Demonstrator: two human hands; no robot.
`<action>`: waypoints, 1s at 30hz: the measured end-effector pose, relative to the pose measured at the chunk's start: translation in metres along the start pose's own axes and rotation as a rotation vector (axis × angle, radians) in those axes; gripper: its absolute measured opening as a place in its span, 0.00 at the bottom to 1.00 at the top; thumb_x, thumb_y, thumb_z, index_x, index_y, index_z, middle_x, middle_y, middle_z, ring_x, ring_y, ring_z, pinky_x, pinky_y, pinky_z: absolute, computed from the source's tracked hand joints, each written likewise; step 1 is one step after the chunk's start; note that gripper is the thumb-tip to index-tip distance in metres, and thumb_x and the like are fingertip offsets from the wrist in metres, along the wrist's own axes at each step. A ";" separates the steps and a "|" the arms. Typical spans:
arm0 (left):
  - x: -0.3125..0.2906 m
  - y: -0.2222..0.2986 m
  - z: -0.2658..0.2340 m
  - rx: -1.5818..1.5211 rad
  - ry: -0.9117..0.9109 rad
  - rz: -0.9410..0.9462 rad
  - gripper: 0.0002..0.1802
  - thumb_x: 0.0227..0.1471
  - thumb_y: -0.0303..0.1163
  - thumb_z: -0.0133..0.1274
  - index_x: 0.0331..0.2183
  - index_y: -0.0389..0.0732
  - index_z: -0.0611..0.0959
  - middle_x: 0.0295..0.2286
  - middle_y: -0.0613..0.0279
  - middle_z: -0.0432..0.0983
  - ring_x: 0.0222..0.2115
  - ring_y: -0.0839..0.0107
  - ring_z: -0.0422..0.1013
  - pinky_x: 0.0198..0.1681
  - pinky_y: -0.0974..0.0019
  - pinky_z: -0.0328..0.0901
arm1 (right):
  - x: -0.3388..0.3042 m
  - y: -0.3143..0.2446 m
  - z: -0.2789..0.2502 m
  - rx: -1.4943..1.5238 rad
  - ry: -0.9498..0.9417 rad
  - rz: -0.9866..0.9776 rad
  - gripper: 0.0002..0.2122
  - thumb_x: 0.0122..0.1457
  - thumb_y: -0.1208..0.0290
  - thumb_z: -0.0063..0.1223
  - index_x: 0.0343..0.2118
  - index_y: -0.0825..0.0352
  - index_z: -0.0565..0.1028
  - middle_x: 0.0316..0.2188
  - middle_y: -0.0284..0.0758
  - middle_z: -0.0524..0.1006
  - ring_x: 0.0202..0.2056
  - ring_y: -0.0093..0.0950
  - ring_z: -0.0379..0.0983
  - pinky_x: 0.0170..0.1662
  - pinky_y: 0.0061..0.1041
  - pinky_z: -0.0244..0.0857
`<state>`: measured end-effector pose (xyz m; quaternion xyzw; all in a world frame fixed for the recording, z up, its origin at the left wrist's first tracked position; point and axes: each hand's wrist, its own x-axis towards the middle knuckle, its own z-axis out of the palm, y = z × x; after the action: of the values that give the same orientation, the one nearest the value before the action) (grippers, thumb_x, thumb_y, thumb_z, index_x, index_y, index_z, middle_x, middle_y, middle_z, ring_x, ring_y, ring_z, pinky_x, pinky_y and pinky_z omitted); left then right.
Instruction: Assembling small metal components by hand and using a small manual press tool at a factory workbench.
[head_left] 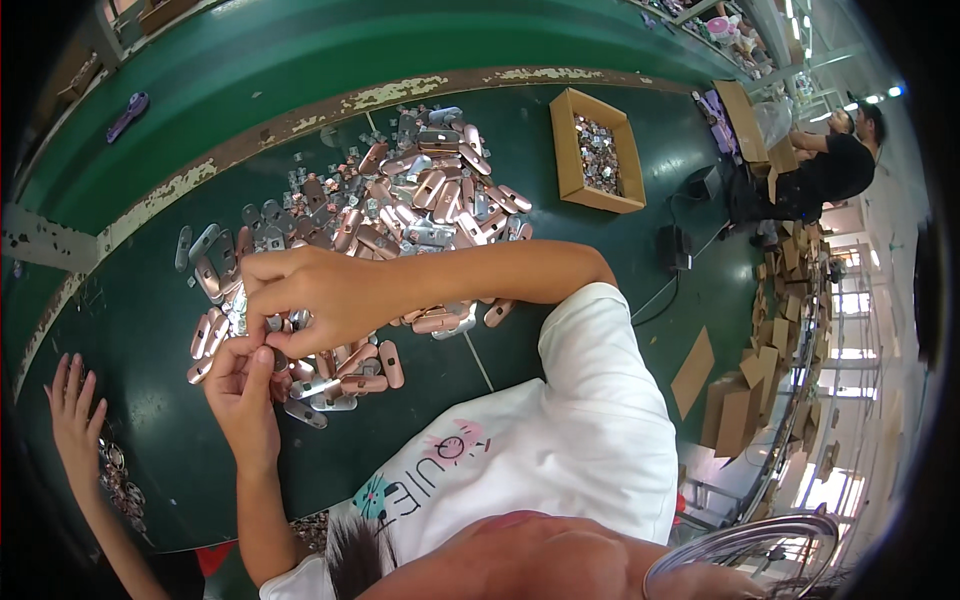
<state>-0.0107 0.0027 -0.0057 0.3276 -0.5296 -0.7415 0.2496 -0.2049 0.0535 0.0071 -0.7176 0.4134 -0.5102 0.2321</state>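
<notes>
White shirt fabric (610, 400) fills the lower middle of the frame; left of center, the left hand (243, 385) pinches a small piece (281, 360) largely hidden by the fingers, while the right hand (305, 300) meets it with bent fingers, though I cannot tell whether they grip too. Around them, partly covered by the right forearm (470, 275), oval pink and silver casings (430, 190) lie heaped on the green table (170, 430). At upper right, an open cardboard box (568, 150) holds many small metallic bits (597, 155); at far left, a co-worker's spread hand (75, 420) shows.
</notes>
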 end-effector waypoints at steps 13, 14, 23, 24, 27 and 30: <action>-0.007 -0.002 0.004 0.141 0.083 0.114 0.04 0.55 0.26 0.49 0.35 0.39 0.72 0.26 0.65 0.72 0.20 0.82 0.67 0.21 0.81 0.61 | -0.002 -0.004 0.013 0.036 -0.002 -0.021 0.06 0.48 0.76 0.51 0.31 0.67 0.73 0.33 0.37 0.65 0.31 0.30 0.68 0.31 0.25 0.64; -0.012 -0.002 -0.001 0.131 0.101 0.146 0.05 0.55 0.25 0.48 0.36 0.38 0.72 0.27 0.64 0.72 0.21 0.82 0.68 0.22 0.80 0.62 | 0.003 -0.009 0.011 -0.022 0.021 -0.007 0.05 0.50 0.77 0.51 0.31 0.67 0.72 0.33 0.37 0.65 0.31 0.30 0.68 0.31 0.26 0.64; -0.018 -0.003 0.004 -0.162 -0.104 0.115 0.08 0.53 0.22 0.51 0.37 0.32 0.74 0.29 0.62 0.75 0.30 0.78 0.73 0.34 0.75 0.69 | 0.109 0.089 -0.054 -0.697 0.174 -0.002 0.10 0.54 0.72 0.53 0.39 0.67 0.72 0.29 0.36 0.68 0.25 0.25 0.67 0.31 0.21 0.64; -0.019 -0.005 0.004 -0.087 -0.099 0.122 0.08 0.52 0.22 0.52 0.36 0.32 0.76 0.29 0.61 0.75 0.29 0.78 0.73 0.34 0.76 0.68 | 0.131 0.119 -0.056 -0.977 0.177 -0.038 0.14 0.54 0.73 0.53 0.43 0.69 0.72 0.34 0.39 0.72 0.33 0.30 0.74 0.38 0.25 0.67; -0.021 -0.003 0.008 0.037 -0.113 0.113 0.08 0.50 0.24 0.55 0.34 0.31 0.78 0.27 0.61 0.75 0.27 0.79 0.73 0.31 0.77 0.67 | 0.193 0.233 -0.058 -1.125 0.095 0.061 0.25 0.60 0.55 0.38 0.56 0.64 0.61 0.53 0.55 0.62 0.58 0.51 0.53 0.56 0.54 0.49; -0.019 -0.004 0.008 0.011 -0.112 0.140 0.06 0.50 0.24 0.54 0.32 0.31 0.78 0.26 0.63 0.76 0.26 0.81 0.73 0.29 0.76 0.67 | 0.254 0.236 -0.028 -1.011 0.043 0.514 0.26 0.59 0.53 0.39 0.58 0.61 0.60 0.54 0.53 0.62 0.58 0.52 0.53 0.56 0.57 0.47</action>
<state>-0.0044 0.0228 -0.0037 0.2491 -0.5685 -0.7365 0.2689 -0.2798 -0.2849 -0.0234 -0.6054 0.7722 -0.1902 -0.0323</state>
